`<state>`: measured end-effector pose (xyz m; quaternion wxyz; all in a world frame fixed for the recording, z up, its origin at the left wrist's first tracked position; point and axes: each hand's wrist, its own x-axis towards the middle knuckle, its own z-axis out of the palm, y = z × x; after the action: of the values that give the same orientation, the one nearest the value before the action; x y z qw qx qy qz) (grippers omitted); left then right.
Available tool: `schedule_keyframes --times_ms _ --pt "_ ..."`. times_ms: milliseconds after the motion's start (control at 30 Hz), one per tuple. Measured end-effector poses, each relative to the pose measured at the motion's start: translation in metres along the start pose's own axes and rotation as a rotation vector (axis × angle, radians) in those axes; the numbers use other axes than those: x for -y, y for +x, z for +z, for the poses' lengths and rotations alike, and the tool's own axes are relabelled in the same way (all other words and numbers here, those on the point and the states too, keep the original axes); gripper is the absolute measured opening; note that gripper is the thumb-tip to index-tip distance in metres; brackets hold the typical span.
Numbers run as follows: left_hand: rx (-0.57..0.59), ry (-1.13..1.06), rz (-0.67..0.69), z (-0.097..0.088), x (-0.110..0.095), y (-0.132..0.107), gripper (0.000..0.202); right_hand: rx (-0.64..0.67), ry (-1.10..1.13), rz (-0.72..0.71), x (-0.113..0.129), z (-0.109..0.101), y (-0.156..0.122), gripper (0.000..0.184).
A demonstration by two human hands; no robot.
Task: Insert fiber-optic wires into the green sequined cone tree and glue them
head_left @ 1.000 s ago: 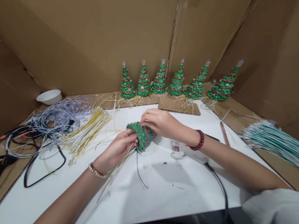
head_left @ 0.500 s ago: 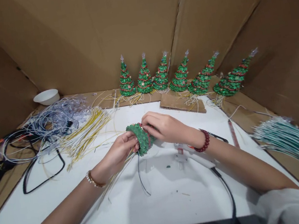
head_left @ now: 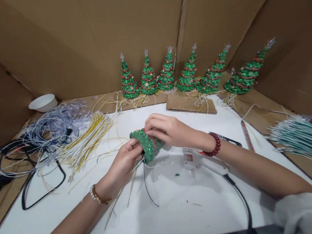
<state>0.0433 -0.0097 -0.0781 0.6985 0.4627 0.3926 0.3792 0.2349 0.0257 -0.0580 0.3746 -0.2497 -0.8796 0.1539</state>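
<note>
My left hand (head_left: 123, 165) and my right hand (head_left: 166, 129) together hold a green sequinned Christmas tree cone (head_left: 148, 145) on its side above the white board (head_left: 172, 222). Red tinsel bands wrap the cone. The left fingers grip its lower side, and the right fingers curl over its top, hiding the tip. A bundle of pale wires (head_left: 123, 198) and a thin black wire (head_left: 147, 187) trail down from the cone's base. A hot glue gun (head_left: 190, 158) lies just below my right wrist.
Several finished sequinned trees (head_left: 187, 75) stand in a row at the back, on cardboard. Tangled wire coils (head_left: 51, 132) and a yellow-white wire bundle (head_left: 87, 139) lie left, with a green-white bundle (head_left: 303, 143) right. A white bowl (head_left: 42, 103) sits back left. Cardboard walls surround the board.
The head view has tilted, so the row of trees sits higher and the board lower in the picture. Both hands keep hold of the cone, with only small finger shifts.
</note>
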Motion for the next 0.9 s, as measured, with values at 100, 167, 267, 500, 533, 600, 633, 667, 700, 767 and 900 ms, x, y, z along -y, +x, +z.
schedule_keyframes --times_ms 100,167,267,500,533,600,633,667,700,767,900 --pt "-0.037 -0.021 0.015 0.001 0.002 0.0 0.021 -0.07 0.072 0.021 -0.003 0.004 -0.001 0.009" --pt "-0.054 -0.024 0.027 0.0 0.003 0.001 0.019 -0.107 0.109 0.037 -0.003 0.007 -0.002 0.009" --pt "-0.057 -0.041 0.021 -0.001 0.003 0.001 0.017 -0.135 0.144 0.051 -0.003 0.01 -0.002 0.011" --pt "-0.05 -0.075 -0.091 -0.002 0.002 -0.001 0.019 -0.145 0.151 0.068 0.001 0.013 -0.004 0.012" --pt "-0.052 -0.076 -0.102 -0.002 0.001 -0.002 0.019 -0.145 0.154 0.075 0.001 0.014 -0.004 0.012" --pt "-0.06 -0.079 -0.125 -0.002 0.0 -0.002 0.021 -0.145 0.154 0.084 0.003 0.014 -0.005 0.012" --pt "-0.062 -0.08 -0.133 -0.001 -0.001 -0.003 0.021 -0.143 0.152 0.087 0.003 0.015 -0.005 0.012" --pt "-0.063 -0.08 -0.138 -0.001 -0.002 -0.003 0.021 -0.142 0.149 0.091 0.003 0.015 -0.005 0.012" --pt "-0.063 -0.08 -0.141 -0.001 -0.002 -0.004 0.021 -0.14 0.147 0.094 0.003 0.015 -0.005 0.013" --pt "-0.059 -0.082 -0.143 -0.001 -0.003 -0.005 0.021 -0.139 0.146 0.1 0.002 0.016 -0.006 0.013" --pt "-0.065 -0.093 -0.144 0.0 -0.002 -0.005 0.023 -0.154 0.141 0.111 0.002 0.018 -0.006 0.013"
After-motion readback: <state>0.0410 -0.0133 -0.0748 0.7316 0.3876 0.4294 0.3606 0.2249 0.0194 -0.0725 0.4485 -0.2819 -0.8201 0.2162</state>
